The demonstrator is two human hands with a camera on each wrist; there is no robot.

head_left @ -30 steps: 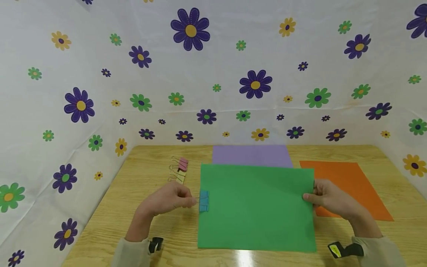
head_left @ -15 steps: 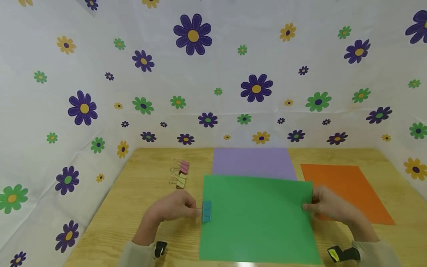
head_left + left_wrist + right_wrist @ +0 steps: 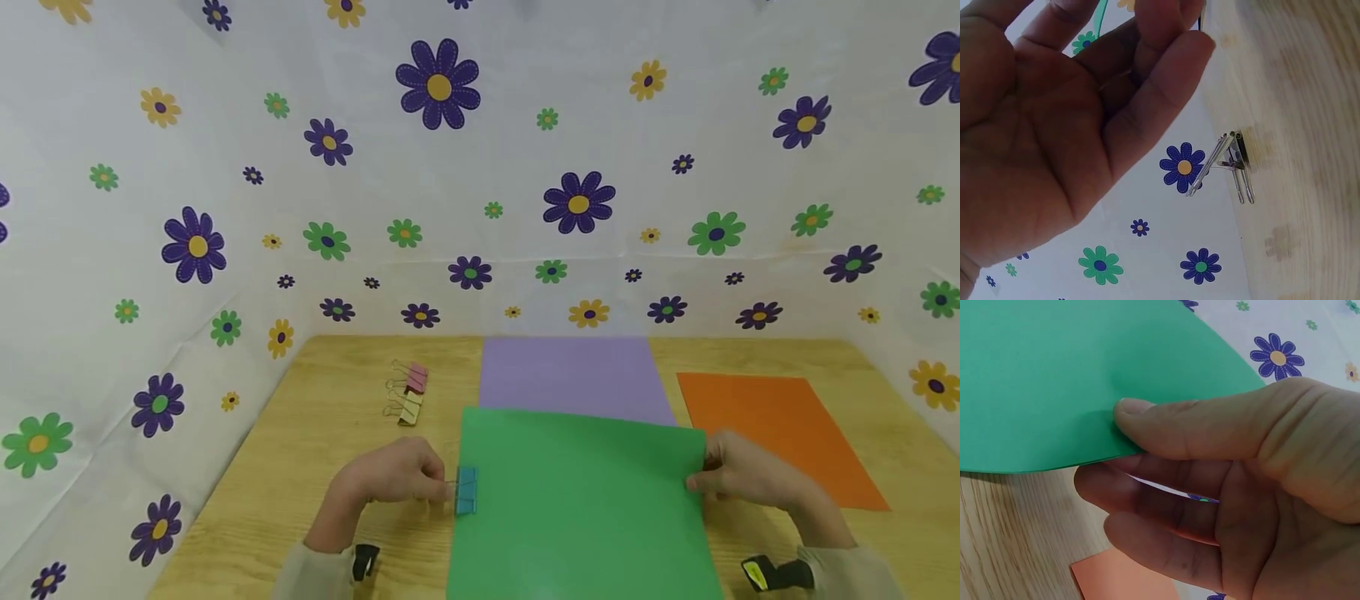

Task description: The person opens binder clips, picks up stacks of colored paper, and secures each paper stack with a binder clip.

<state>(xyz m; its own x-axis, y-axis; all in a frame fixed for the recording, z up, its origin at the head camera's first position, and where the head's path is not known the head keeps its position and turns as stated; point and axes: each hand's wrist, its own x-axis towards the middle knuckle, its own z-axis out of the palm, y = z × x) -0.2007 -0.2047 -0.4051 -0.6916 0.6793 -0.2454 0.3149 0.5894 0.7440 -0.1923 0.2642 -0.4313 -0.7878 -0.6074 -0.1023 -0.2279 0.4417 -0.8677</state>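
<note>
A green sheet is held between both hands in the head view, its near edge cut off by the frame. A blue binder clip grips the sheet's left edge. My left hand pinches the wire handle of this clip between thumb and fingers. At the right edge, my right hand holds the sheet, thumb on top and fingers underneath. The right wrist view shows the sheet bending slightly there, raised over the wood.
A pink binder clip and a yellow binder clip lie on the wooden table at the left. Behind the green sheet lies a purple sheet, partly covered. An orange sheet lies at the right. Flowered cloth surrounds the table.
Both hands have brought the green sheet, with its blue clip, lower and nearer to me. More of the purple sheet now shows. The head view has shifted slightly.
</note>
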